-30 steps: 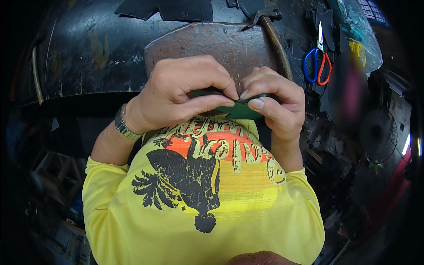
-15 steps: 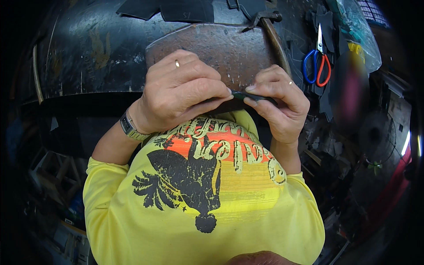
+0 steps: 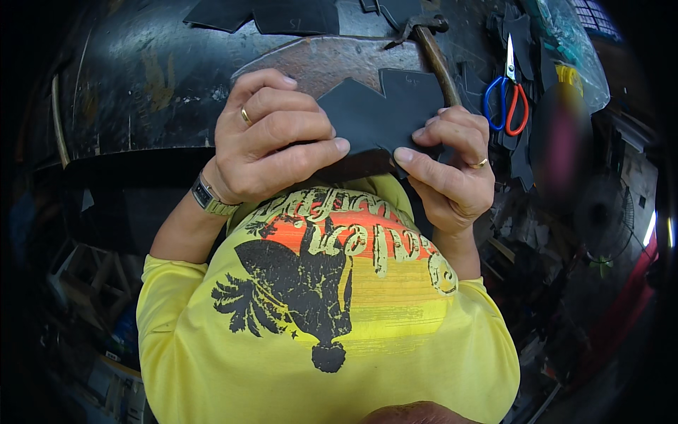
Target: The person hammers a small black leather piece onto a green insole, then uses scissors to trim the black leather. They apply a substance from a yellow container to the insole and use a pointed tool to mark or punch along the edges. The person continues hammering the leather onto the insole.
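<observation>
- Left hand (image 3: pixel 272 138) and right hand (image 3: pixel 452 169) pinch a black cut sheet (image 3: pixel 381 113); its lower edge is hidden.
- Beyond them: dark scuffed workbench (image 3: pixel 141 78).
- Right of them: scissors (image 3: pixel 507 99).

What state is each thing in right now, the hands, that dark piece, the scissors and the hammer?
Left hand: fingers curled, gripping the dark piece's left edge.
Right hand: pinching its lower right edge.
Dark cut piece: held up flat, notched outline showing, between both hands.
Scissors: lying on the bench, blades closed, untouched.
Hammer: resting on the bench, untouched.
Wristwatch: worn on the left wrist.
</observation>
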The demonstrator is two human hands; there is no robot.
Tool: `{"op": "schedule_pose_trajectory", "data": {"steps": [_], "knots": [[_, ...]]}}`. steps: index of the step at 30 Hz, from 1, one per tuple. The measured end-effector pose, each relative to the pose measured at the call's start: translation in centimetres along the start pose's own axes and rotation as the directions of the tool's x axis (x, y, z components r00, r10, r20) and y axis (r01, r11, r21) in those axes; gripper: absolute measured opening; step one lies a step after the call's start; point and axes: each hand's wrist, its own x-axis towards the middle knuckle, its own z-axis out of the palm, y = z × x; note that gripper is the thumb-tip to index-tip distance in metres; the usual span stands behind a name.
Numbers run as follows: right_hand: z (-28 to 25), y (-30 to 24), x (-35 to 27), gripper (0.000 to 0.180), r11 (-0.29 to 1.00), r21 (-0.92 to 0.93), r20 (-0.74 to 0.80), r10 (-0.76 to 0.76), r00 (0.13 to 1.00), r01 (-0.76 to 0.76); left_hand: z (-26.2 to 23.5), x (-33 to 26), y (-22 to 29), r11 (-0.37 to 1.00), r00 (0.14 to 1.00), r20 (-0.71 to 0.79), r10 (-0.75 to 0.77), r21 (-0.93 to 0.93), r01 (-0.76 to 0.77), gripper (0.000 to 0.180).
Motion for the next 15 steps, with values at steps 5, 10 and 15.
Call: {"op": "schedule_pose_trajectory", "data": {"steps": [5, 10, 15], "knots": [[-0.1, 0.0, -0.3, 0.033, 1.0, -0.008, 0.015, 0.01, 1.0, -0.01, 0.1, -0.6, 0.1, 1.0, 1.0, -0.007, 0.006, 0.012, -0.006, 0.023], [0.0, 0.3, -0.3, 0.038, 1.0, 0.021, 0.018, 0.014, 1.0, -0.014, 0.2, -0.2, -0.2, 1.0, 1.0, 0.007, -0.002, -0.021, 0.002, 0.025], [0.0, -1.3, -0.5, 0.029, 0.883, 0.278, 0.009, 0.392, 0.92, -0.379, 0.4, 0.5, 1.4, 0.72, 0.865, 0.193, -0.464, -0.487, 0.495, 0.025]]}}
